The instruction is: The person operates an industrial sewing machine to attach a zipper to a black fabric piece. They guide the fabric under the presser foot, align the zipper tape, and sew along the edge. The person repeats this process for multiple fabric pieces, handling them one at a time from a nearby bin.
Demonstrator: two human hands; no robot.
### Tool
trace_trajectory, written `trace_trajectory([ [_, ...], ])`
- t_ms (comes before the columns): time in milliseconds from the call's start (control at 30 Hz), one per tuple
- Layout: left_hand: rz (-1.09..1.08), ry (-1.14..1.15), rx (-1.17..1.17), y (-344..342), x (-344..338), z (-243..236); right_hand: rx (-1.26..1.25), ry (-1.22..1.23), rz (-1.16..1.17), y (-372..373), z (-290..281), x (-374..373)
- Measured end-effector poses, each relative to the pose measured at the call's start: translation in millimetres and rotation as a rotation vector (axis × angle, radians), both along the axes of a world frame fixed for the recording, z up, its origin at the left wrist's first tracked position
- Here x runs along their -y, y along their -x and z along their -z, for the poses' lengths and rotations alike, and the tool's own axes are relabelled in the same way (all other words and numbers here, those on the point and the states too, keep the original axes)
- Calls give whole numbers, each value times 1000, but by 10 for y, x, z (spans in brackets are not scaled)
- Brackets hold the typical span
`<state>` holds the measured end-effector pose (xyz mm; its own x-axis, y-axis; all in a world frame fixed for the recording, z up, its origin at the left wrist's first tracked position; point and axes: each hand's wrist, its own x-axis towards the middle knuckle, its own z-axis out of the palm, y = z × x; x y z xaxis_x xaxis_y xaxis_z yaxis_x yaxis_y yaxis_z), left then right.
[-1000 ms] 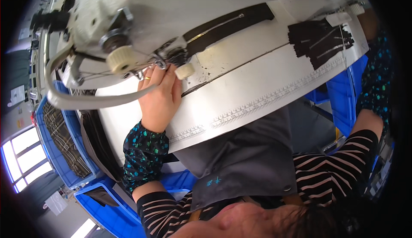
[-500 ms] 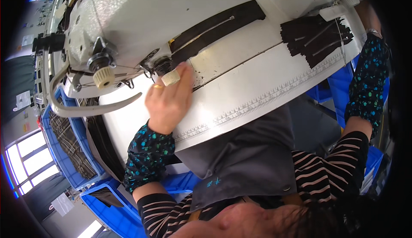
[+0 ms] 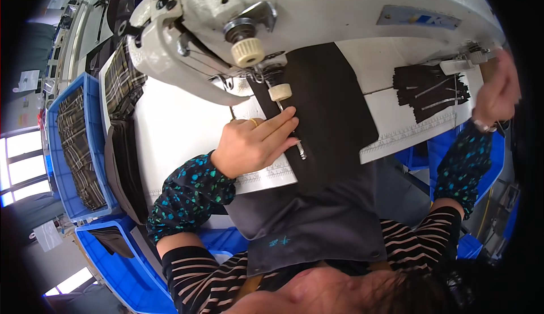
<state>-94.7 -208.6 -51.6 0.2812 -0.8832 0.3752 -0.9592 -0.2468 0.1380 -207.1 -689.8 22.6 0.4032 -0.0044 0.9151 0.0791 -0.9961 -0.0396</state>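
Observation:
My left hand point(image 3: 258, 144) lies with its fingers stretched out on a silver-toothed zipper point(image 3: 302, 151), close to the pale knob at the sewing machine's point(image 3: 328, 13) head. The zipper runs along a large black fabric panel point(image 3: 334, 115), which reaches from under the machine to the table's front edge. Part of the zipper is hidden by my fingers. My right hand point(image 3: 498, 93) is raised at the machine's right end, smeared by motion. Near it, several small black fabric pieces with zippers point(image 3: 425, 90) lie on the table.
A printed ruler scale point(image 3: 405, 135) follows the white table's front edge. On the left stand blue bins point(image 3: 93, 138), one holding plaid cloth point(image 3: 76, 144). Dark folded fabric point(image 3: 126, 166) hangs by the table's left edge. Another blue bin point(image 3: 436, 155) sits below the table's right side.
A black panel with a zipper now spans the table beneath the machine head, where bare tabletop showed. My right hand has come into fuller view at the right. The whole view has shifted.

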Motion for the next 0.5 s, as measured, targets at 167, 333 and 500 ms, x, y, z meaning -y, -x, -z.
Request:
trace_trajectory([
  [167,25,49,-28,-82,-159,20,-483,325,-650,-767,529,-1969],
  [333,-90,125,-5,-111,-153,33,-724,253,-804,-1088,763,-2460],
  [500,-396,11,-101,-62,-145,15,-714,260,-722,-1013,774,-2519],
])
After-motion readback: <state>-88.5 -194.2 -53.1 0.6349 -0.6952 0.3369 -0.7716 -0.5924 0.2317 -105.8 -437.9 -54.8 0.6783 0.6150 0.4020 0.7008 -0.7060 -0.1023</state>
